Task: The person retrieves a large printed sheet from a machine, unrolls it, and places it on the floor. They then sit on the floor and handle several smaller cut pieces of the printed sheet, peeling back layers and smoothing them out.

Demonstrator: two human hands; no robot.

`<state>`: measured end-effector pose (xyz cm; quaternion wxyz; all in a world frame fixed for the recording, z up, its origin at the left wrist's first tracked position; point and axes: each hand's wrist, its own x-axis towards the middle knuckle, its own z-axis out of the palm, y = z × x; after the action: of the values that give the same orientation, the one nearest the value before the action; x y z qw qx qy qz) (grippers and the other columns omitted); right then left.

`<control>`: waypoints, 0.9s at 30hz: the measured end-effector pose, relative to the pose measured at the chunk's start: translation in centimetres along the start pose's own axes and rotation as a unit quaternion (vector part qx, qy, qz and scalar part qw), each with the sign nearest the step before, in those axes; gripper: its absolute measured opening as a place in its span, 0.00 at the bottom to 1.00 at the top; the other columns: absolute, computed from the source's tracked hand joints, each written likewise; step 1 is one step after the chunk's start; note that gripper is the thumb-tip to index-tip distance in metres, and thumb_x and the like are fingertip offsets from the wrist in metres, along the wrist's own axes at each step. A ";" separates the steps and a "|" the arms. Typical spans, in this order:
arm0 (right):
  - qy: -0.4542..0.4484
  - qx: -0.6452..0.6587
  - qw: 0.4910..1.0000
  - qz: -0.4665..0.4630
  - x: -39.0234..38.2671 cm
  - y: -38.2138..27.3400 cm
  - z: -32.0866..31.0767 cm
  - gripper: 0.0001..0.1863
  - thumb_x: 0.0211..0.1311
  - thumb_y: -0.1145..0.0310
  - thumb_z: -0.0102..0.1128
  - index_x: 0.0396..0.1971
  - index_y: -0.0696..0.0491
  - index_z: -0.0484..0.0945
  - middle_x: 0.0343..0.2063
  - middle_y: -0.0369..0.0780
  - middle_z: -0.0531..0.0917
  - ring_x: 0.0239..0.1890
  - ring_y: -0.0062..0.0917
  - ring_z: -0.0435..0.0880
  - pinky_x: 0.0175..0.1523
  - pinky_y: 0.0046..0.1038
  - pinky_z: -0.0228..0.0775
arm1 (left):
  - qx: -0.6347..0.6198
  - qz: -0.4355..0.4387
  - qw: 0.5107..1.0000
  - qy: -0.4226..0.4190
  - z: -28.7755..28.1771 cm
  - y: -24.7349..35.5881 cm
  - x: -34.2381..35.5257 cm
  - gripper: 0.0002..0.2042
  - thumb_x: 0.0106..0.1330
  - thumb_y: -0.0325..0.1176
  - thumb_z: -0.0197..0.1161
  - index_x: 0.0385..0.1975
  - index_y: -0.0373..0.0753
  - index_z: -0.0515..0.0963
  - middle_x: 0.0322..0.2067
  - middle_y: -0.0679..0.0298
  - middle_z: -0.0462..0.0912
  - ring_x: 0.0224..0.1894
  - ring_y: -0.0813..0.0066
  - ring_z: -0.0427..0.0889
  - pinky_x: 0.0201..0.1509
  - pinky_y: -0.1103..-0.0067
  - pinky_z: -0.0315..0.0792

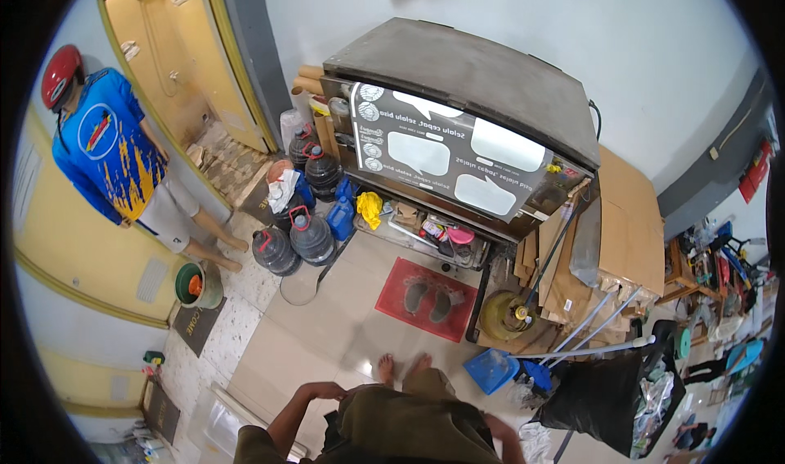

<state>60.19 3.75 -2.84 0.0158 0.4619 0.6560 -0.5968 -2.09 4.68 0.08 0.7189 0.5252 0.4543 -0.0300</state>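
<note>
My left hand [329, 390] is at my waist, against the dark olive shirt [401, 423]. Its fingers are too small and partly covered to tell whether they are apart or closed. Of my right arm only a stretch of forearm [509, 441] shows at the lower edge; the hand is out of the picture. My bare feet [386, 369] stand on the tiled floor, just short of a red mat [391, 294] with two grey foot shapes on it. A blue dustpan [491, 371] lies to the right of my feet.
A large dark cabinet [466, 55] stands against the wall ahead. Water jugs [312, 237] and a racket-like thing [301, 289] are left of the mat. Cardboard [630, 227], poles [589, 348] and a black bag [589, 398] crowd the right. A mannequin [106, 141] stands far left.
</note>
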 end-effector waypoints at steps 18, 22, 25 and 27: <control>0.611 0.387 0.649 -0.236 23.4 -37.3 -52.3 0.25 0.66 0.65 0.59 0.60 0.55 0.66 0.51 0.42 0.76 0.50 0.26 0.77 0.47 0.29 0.76 | 0.027 0.302 0.668 0.680 -59.7 42.5 2.3 0.22 0.74 0.38 0.51 0.61 0.30 0.66 0.61 0.50 0.70 0.62 0.61 0.68 0.66 0.72 0.59; 0.600 0.506 0.570 -0.245 24.0 -39.2 -52.8 0.21 0.65 0.70 0.58 0.56 0.55 0.66 0.45 0.39 0.77 0.45 0.25 0.81 0.46 0.25 0.75 | -0.107 0.289 0.633 0.710 -63.6 42.1 2.3 0.26 0.72 0.43 0.51 0.64 0.33 0.61 0.63 0.49 0.64 0.64 0.59 0.65 0.66 0.69 0.58; 0.573 0.560 0.542 -0.253 23.3 -39.9 -52.6 0.15 0.65 0.67 0.57 0.50 0.53 0.71 0.44 0.37 0.78 0.44 0.25 0.82 0.43 0.25 0.72 | -0.223 0.285 0.628 0.689 -61.8 44.7 3.6 0.27 0.72 0.45 0.51 0.64 0.34 0.60 0.62 0.50 0.64 0.62 0.59 0.65 0.66 0.68 0.59; 0.549 0.595 0.513 -0.285 23.3 -39.8 -52.3 0.11 0.65 0.63 0.57 0.44 0.50 0.74 0.44 0.36 0.78 0.45 0.25 0.81 0.41 0.24 0.69 | -0.239 0.255 0.597 0.722 -61.9 45.2 3.2 0.27 0.71 0.47 0.51 0.62 0.34 0.61 0.60 0.51 0.66 0.61 0.60 0.67 0.65 0.68 0.59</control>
<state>49.74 64.64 29.39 -0.7969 0.3874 0.1216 -0.4473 -15.14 74.69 28.59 0.2339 0.2791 0.6635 0.6535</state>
